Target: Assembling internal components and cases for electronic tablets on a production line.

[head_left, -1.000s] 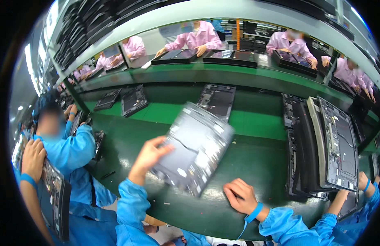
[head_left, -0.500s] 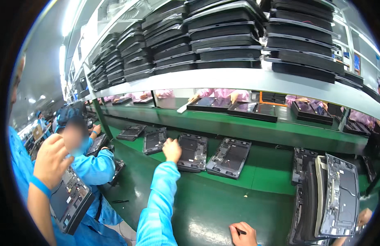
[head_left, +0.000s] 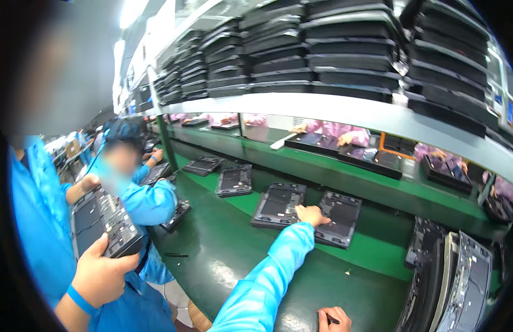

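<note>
My left hand (head_left: 313, 215) reaches forward in its blue sleeve and lies over the neighbouring edges of two opened laptop bases. Its thumb stretches to the right, apart from the fingers, over the right-hand laptop base (head_left: 342, 207). The left-hand laptop base (head_left: 276, 202) lies just beside the fingers. Both bases are dark, with bare circuit boards and flat black parts showing. At the lower edge, my right hand (head_left: 335, 321) is closed around a thin black pen-like tool (head_left: 332, 319), mostly hidden in the fingers.
Two more laptop bases (head_left: 234, 180) lie farther left. Several stand on edge in a row (head_left: 469, 282) at right. A co-worker at left holds another base (head_left: 104, 221). A black stick-like tool (head_left: 177, 255) rests on the green bench. Black trays (head_left: 350, 52) fill the shelf above.
My left hand has moved right, from the left side of the near pair of bases to between them. My view has swung left. The co-worker's hand has come down onto the held base.
</note>
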The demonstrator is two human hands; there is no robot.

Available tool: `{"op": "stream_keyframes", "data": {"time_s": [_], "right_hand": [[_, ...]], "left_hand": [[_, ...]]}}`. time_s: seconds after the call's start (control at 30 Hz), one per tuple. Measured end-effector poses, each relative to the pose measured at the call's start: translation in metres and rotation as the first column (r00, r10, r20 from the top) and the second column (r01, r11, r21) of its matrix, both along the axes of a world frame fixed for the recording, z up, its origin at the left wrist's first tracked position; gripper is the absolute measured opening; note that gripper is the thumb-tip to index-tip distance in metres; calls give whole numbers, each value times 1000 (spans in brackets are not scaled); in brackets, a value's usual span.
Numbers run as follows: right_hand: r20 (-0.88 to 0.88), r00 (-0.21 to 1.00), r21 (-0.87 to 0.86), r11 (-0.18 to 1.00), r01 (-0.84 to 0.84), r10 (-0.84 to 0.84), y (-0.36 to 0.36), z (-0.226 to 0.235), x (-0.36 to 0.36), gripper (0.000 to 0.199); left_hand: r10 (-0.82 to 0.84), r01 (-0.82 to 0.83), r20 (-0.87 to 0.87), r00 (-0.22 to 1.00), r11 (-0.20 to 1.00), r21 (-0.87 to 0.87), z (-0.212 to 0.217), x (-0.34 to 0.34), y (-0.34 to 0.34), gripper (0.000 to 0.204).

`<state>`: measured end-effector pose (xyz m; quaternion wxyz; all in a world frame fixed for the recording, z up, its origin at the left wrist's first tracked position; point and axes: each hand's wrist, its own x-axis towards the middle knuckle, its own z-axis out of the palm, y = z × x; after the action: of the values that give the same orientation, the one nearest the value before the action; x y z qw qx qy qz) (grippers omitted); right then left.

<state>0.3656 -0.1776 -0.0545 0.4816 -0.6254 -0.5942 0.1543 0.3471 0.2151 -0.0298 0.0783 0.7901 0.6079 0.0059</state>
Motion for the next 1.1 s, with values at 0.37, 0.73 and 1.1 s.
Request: {"op": "stream_keyframes", "data": {"time_s": [0.37,0.73,1.1], "right_hand": [[-61,998,-122,992,-39,32,-6,8,2,21],[-510,849,30,984,178,-139,-10,-12,3,26],[-483,841,-98,969,226,-245,-38,-16,45,25]], "left_hand": [[301,167,884,358,911,-378,-27,-30,-30,60],[680,420,714,167,606,-675,-33,-168,-323,83],[147,23,917,370,986,-168,-3,-208,-369,76]]}}
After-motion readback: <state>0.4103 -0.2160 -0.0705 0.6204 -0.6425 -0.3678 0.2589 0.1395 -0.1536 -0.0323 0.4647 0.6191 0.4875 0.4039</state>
